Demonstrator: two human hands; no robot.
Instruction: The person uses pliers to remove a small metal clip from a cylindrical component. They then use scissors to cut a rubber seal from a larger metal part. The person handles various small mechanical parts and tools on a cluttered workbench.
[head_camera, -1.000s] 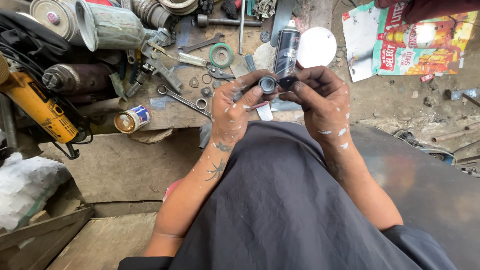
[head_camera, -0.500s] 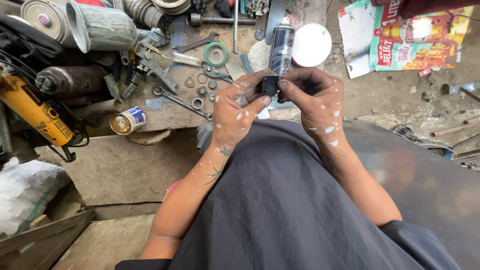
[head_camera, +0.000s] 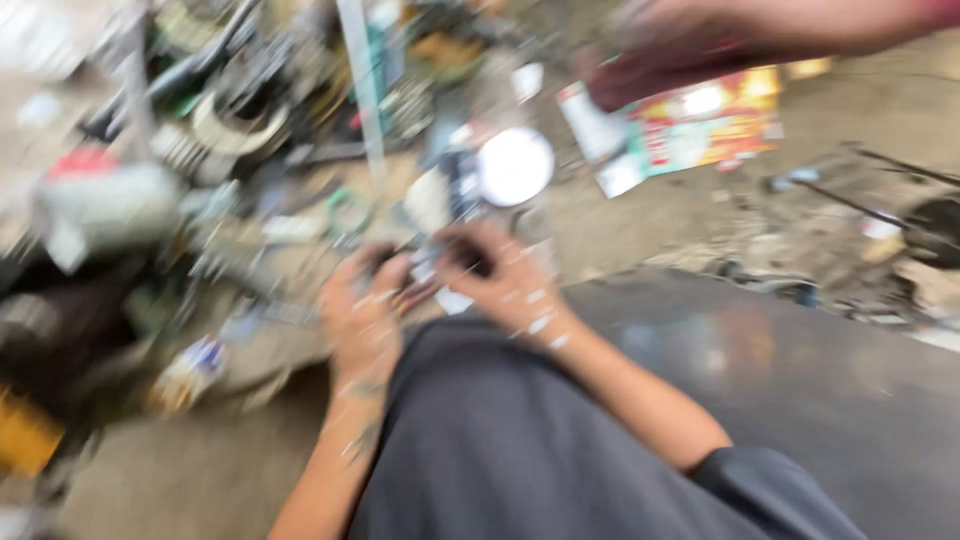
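Low in the frame lies a dark grey cloth (head_camera: 520, 440) over the lap. Just above it, at centre, the left hand (head_camera: 362, 318) and right hand (head_camera: 500, 280) pinch a small dark part (head_camera: 425, 272) between them; blur hides its shape. Farther up sit a white disc (head_camera: 515, 166) and, upper right, a colourful packet (head_camera: 700, 130).

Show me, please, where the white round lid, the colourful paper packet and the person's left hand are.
white round lid (head_camera: 515, 166), head view, on its bright middle.
colourful paper packet (head_camera: 700, 130), head view, on its printed face.
left hand (head_camera: 362, 318), head view, on the back of the hand.
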